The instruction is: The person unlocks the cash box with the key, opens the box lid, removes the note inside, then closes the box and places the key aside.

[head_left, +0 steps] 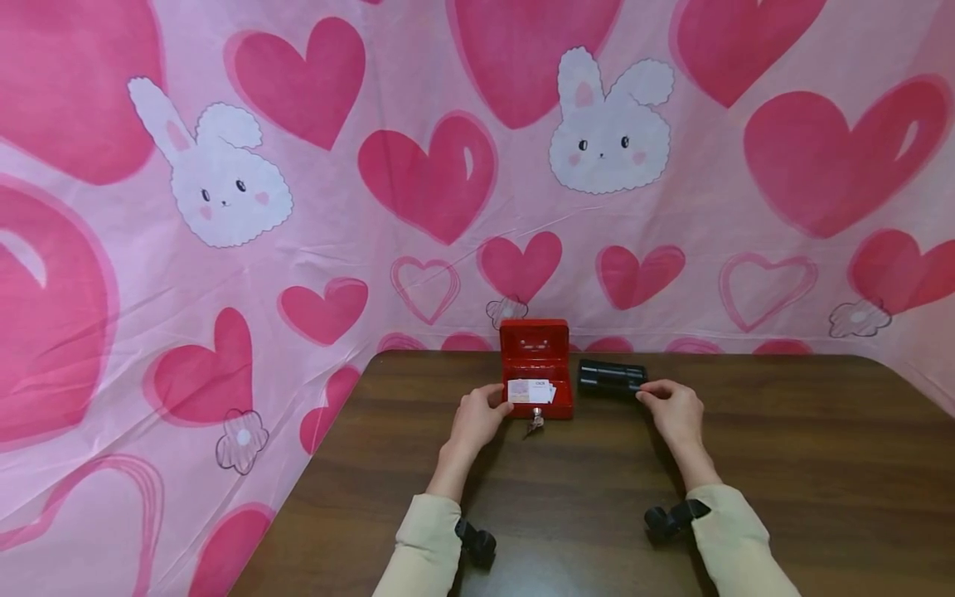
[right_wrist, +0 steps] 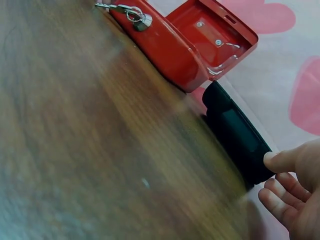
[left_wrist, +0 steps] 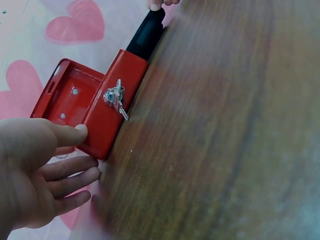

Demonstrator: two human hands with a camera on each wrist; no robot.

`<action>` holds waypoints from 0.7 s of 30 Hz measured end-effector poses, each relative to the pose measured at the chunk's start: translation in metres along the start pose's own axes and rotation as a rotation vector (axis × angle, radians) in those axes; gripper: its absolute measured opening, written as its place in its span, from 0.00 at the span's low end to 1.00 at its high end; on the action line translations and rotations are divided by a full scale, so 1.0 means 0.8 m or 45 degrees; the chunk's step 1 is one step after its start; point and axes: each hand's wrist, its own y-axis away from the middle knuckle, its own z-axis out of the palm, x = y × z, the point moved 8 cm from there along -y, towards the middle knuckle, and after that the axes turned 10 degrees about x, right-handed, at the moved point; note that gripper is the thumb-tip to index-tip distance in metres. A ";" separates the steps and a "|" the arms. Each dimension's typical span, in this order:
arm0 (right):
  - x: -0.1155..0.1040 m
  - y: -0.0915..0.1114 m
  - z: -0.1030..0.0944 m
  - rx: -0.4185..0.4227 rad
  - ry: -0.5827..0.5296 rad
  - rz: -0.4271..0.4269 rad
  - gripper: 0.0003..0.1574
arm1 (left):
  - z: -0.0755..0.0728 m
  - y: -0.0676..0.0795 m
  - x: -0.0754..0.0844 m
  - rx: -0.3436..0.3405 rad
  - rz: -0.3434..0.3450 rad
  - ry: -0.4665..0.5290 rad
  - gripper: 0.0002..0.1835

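A small red cash box [head_left: 537, 410] stands at the back of the table with its lid raised. White printed cards [head_left: 530, 391] lie in it, and keys [left_wrist: 118, 100] hang from its front lock. My left hand [head_left: 478, 414] holds the box's left front corner, thumb [left_wrist: 75, 134] on the front face; its lower fingers [left_wrist: 70, 182] are spread loosely beside it. To the right of the box lies a long, rounded black case [head_left: 612, 377]. Its right end is pinched by my right hand [head_left: 677, 410], the thumb [right_wrist: 280, 161] on the near side and the index finger largely hidden.
The brown wooden table [head_left: 582, 506] ends just behind the box and case. Behind it hangs a pink cloth [head_left: 522, 215] with hearts and rabbits, which also runs down the left side. Black cameras [head_left: 477, 545] are strapped at both wrists.
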 end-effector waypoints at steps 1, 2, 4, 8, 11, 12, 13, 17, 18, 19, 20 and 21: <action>0.000 0.000 0.000 0.002 0.004 -0.004 0.12 | 0.000 0.000 0.000 0.000 -0.001 -0.001 0.23; 0.000 -0.001 0.001 -0.001 0.007 -0.007 0.13 | -0.001 0.000 0.000 0.001 -0.003 -0.001 0.23; -0.001 -0.001 0.003 -0.014 0.011 -0.017 0.14 | -0.002 0.000 0.001 0.003 -0.004 -0.001 0.23; 0.000 0.000 0.007 -0.074 0.006 -0.022 0.18 | -0.001 0.000 0.000 0.006 0.001 -0.003 0.23; 0.002 0.002 0.008 -0.103 0.006 -0.021 0.19 | 0.001 0.001 0.000 0.004 0.002 -0.002 0.23; 0.001 0.002 0.007 -0.105 0.006 -0.021 0.19 | 0.001 0.002 0.001 0.003 0.002 0.003 0.23; 0.001 0.002 0.006 -0.100 0.005 -0.022 0.18 | 0.002 0.002 0.001 0.003 0.000 0.007 0.23; -0.006 0.000 -0.001 -0.057 0.000 -0.028 0.17 | 0.001 0.003 0.001 0.011 0.015 -0.001 0.23; -0.009 -0.001 -0.002 -0.051 -0.005 -0.035 0.17 | 0.001 0.002 0.001 0.014 0.018 -0.004 0.23; -0.012 -0.002 -0.002 -0.047 -0.008 -0.044 0.17 | 0.000 0.002 0.001 0.016 0.017 -0.007 0.23; -0.016 -0.003 -0.003 -0.047 -0.014 -0.050 0.17 | 0.000 0.001 0.001 0.019 0.018 -0.011 0.23; -0.019 -0.003 -0.002 -0.050 -0.022 -0.060 0.17 | -0.001 0.001 0.000 0.021 0.018 -0.013 0.23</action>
